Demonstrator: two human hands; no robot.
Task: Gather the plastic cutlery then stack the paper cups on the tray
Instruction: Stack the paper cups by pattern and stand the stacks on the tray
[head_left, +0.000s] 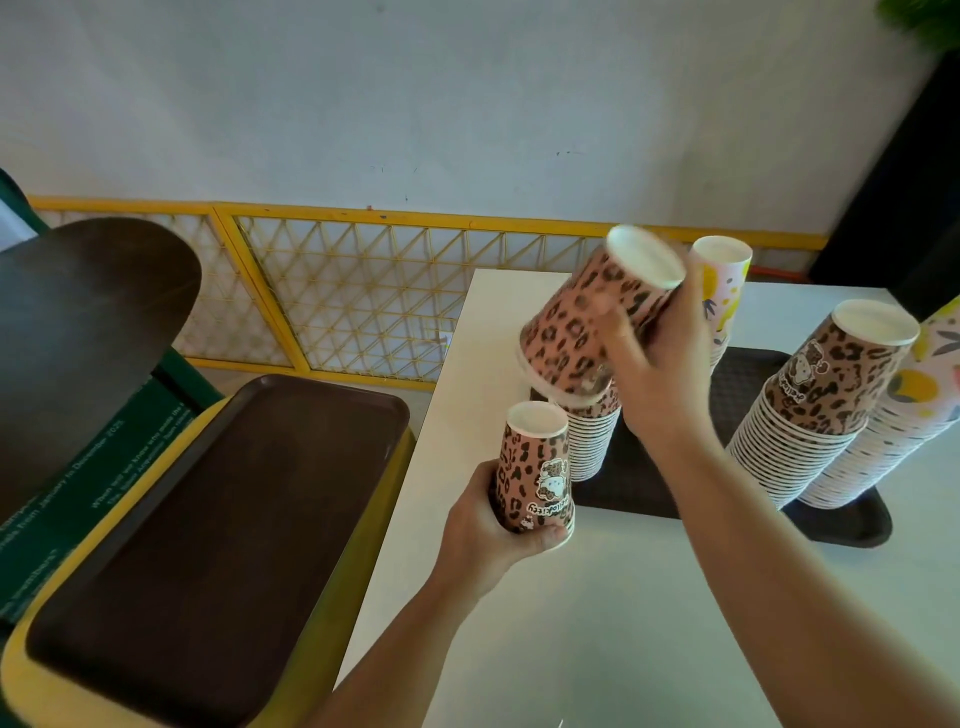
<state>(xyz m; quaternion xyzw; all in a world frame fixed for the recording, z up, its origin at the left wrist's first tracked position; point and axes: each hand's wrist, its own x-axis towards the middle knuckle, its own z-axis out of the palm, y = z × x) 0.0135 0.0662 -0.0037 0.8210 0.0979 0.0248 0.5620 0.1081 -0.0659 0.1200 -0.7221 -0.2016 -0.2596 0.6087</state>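
Fingers of right hand (660, 374) curled round tilted leopard cup (587, 322) above short stack (592, 441); left hand (493, 525) gripped small cup stack (535, 467).

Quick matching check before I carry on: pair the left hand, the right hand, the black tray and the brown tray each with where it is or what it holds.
1. left hand
2. right hand
3. black tray
4. brown tray

A. bears tall cup stacks, on the white table
B. holds a tilted leopard cup over a stack
C. lies bare on the yellow bin
D. holds an upside-down leopard cup near the table edge

Pairs: 1-D, 2-B, 3-A, 4-C
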